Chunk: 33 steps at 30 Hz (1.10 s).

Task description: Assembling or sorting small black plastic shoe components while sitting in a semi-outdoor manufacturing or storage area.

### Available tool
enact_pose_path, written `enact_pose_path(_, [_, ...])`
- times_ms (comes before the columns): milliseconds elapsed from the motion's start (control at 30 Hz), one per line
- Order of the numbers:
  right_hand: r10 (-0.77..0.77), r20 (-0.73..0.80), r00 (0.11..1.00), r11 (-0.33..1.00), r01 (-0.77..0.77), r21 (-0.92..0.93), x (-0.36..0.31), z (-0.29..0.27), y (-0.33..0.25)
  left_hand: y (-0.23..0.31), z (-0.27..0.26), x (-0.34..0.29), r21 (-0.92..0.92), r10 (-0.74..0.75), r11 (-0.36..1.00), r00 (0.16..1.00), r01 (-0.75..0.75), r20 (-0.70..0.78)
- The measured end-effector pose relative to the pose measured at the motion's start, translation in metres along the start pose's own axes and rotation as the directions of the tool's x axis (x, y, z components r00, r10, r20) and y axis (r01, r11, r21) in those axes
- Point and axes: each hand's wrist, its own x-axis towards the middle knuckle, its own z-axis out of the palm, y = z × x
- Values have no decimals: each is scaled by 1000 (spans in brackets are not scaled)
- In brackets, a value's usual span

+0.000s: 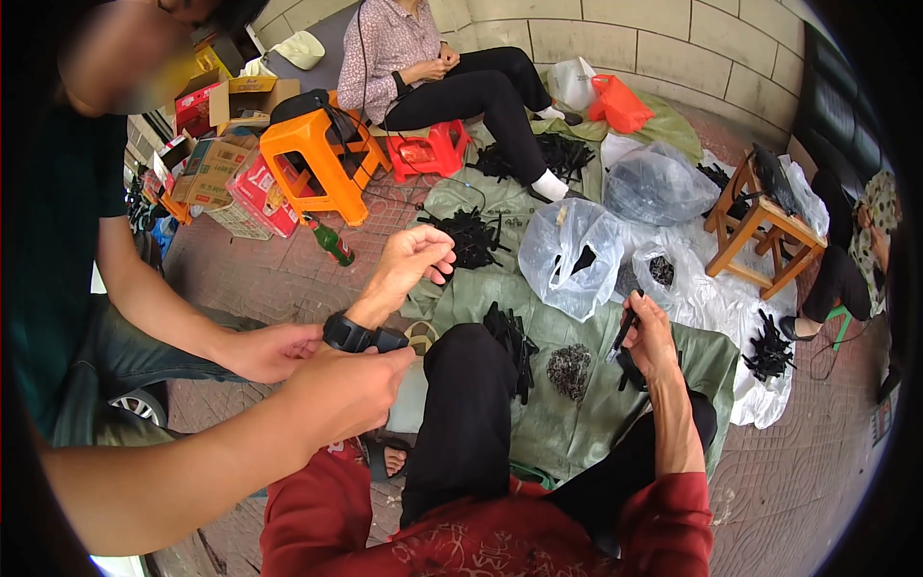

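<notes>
My left hand is raised over the green sheet, fingers curled toward the thumb; whether anything is between them I cannot make out. A black band with a small box-like device sits round my left wrist, and a co-worker's hands are at it. In my right hand is a slim black piece with a pale tip, pinched between thumb and fingers. Below and between my hands lie a heap of black strips and a heap of small silvery parts.
Clear plastic bags stand ahead, beside a wooden stool. An orange stool, a green bottle and cardboard boxes are at the left. Another person sits on a red stool at the back; someone else sits far right.
</notes>
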Motion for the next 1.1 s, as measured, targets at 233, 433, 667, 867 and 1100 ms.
enact_pose_path(233, [13,-49,999,1000,-14,-24,1,1,0,0,-1,-1,-191,-50,981,999,45,-21])
enact_pose_path(433, [13,-29,1000,1000,-13,-25,1,5,-3,2,3,-1,-92,-62,994,997,58,-37])
enact_pose_path(667, [17,-38,999,999,-18,-39,2,2,2,-21,-1,-10,766,118,608,977,-211,176])
enact_pose_path(867, [8,-27,1000,1000,-8,-1,0,0,3,-34,19,-47,721,97,601,927,-346,363])
enact_pose_path(1100, [-1,-41,999,997,-2,-74,5,-6,4,7,40,-93,-278,-19,943,863,183,504])
